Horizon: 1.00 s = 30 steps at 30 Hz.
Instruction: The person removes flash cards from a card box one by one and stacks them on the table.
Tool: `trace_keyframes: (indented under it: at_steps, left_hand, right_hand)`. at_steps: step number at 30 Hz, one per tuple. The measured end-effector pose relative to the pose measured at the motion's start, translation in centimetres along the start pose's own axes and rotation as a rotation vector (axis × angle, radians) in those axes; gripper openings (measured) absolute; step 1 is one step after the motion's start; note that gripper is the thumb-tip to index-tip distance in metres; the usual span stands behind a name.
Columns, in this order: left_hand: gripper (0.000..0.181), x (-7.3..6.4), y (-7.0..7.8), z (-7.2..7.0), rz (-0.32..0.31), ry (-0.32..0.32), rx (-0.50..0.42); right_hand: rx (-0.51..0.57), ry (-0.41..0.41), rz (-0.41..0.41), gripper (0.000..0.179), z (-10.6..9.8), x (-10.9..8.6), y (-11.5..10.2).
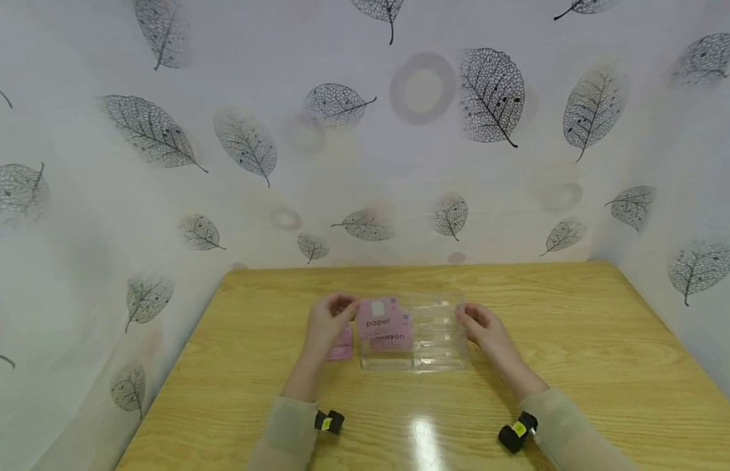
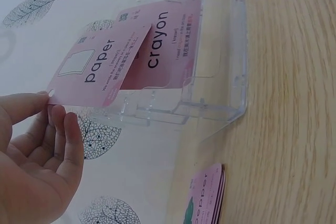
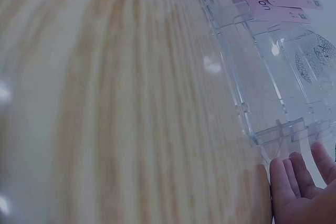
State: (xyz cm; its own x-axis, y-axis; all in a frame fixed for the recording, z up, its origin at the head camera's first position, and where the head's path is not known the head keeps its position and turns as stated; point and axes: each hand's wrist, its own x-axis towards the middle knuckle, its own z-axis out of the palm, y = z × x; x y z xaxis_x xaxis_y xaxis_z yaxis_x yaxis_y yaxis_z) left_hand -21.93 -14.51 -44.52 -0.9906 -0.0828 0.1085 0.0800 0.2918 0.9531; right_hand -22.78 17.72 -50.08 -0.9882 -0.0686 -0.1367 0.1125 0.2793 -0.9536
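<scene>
My left hand (image 1: 328, 326) pinches the left corner of a pink card printed "paper" (image 2: 86, 77), between thumb and fingers. That card overlaps a second pink card, "crayon" (image 2: 170, 51), which stands in a clear plastic tiered rack (image 1: 440, 353). Whether the paper card's lower edge touches the rack, I cannot tell. At the rack's right side is my right hand (image 1: 486, 330), its thumb and fingers holding the upper side edge. Left of the rack, a small stack of pink cards (image 2: 206, 195) lies on the table, its top one reading "pepper" and partly hidden by the left hand in the head view.
The rack has several stepped slots in two columns and stands on a wood-grain table (image 1: 577, 366). A leaf-patterned cloth (image 1: 424, 170) hangs behind and at both sides of the table. Black wrist devices (image 1: 518, 432) sit at both sleeves.
</scene>
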Motion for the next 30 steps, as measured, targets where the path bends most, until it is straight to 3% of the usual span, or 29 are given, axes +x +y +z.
trace_keyframes:
  at_steps: [19, 30]
  left_hand:
    - [0.015, -0.2, 0.4, -1.6, -0.023, 0.009, -0.024]
    - [0.014, -0.2, 0.3, -3.0, -0.051, 0.046, -0.028]
  right_hand:
    - [-0.005, -0.004, 0.001, 0.056, 0.0, 0.0, 0.0]
    - [-0.002, -0.014, 0.002, 0.061, 0.0, 0.1, -0.1]
